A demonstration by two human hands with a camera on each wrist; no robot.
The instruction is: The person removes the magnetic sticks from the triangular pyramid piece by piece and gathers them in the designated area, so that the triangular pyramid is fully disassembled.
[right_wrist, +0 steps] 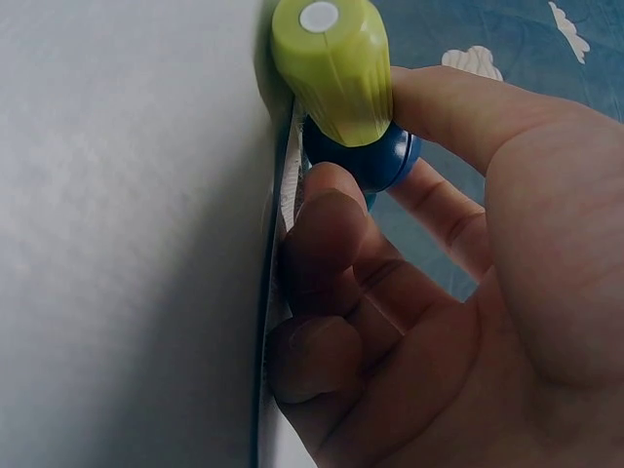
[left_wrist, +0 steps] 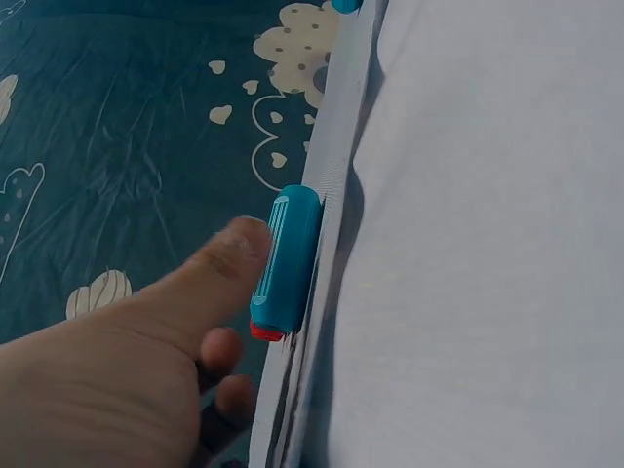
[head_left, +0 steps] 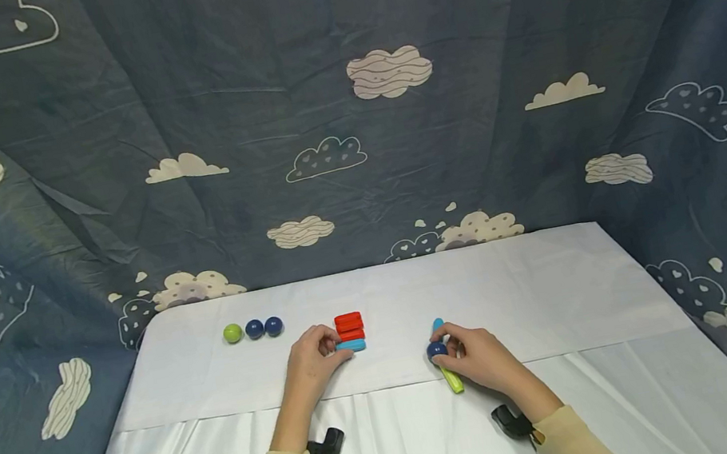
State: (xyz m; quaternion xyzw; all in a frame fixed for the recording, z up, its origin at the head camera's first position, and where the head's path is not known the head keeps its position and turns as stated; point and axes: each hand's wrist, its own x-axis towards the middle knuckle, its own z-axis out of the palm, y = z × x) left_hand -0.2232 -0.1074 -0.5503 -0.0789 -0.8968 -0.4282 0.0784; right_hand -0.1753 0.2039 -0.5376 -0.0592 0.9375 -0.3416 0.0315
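My left hand (head_left: pixel 313 356) has its thumb and forefinger at the left end of a light blue stick (head_left: pixel 352 346). In the left wrist view the thumb lies against that blue stick (left_wrist: pixel 290 258); the forefinger is hidden there. Red sticks (head_left: pixel 348 319) lie just behind it, side by side. Further right, my right hand (head_left: pixel 479 354) pinches a dark blue ball (head_left: pixel 436 350) between thumb and fingers. A lime green stick (head_left: pixel 452 382) extends from the ball toward me, and a second light blue stick (head_left: pixel 437 323) points away on its far side.
A green ball (head_left: pixel 232 333) and two dark blue balls (head_left: pixel 264 327) stand in a row at the back left of the white-covered table (head_left: pixel 550 291). A cloud-patterned dark curtain (head_left: pixel 228 121) hangs behind the table and along both sides.
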